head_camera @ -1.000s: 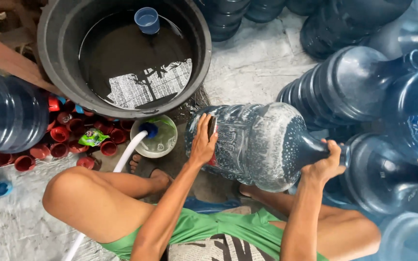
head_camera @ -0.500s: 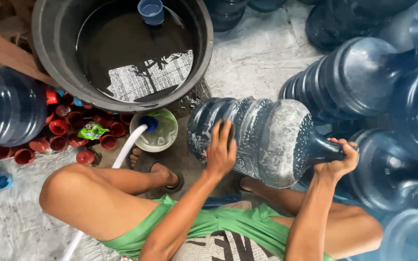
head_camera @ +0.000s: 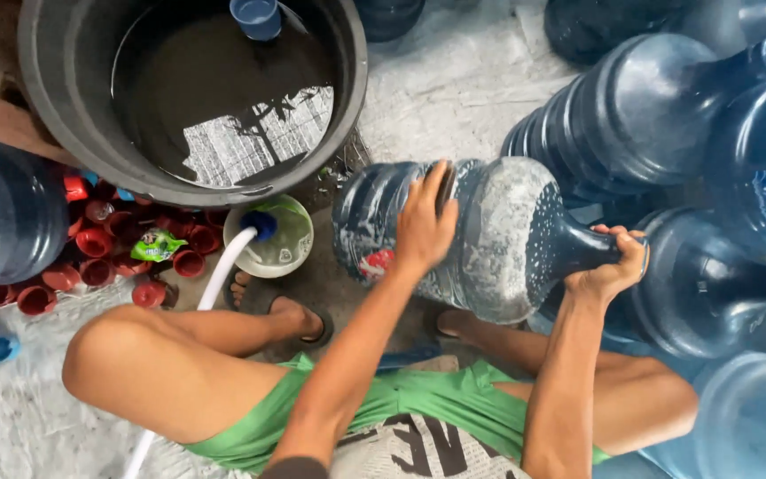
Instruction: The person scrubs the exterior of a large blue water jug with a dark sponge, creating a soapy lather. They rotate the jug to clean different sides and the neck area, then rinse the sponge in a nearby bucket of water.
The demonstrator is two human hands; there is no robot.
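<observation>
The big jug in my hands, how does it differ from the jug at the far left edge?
The held jug lies on its side, its inside coated with white suds; the left jug looks clear and dark. The left hand and right hand grip the held jug; nobody touches the left jug. Both are large, blue and ribbed.

A large black tub [head_camera: 64, 133] of dark water is seen, with a small blue cup [head_camera: 256, 16] afloat. Red caps [head_camera: 99, 262] are heaped beside it. A white hose [head_camera: 223, 270] is fed into a pale bowl [head_camera: 290, 253].
</observation>
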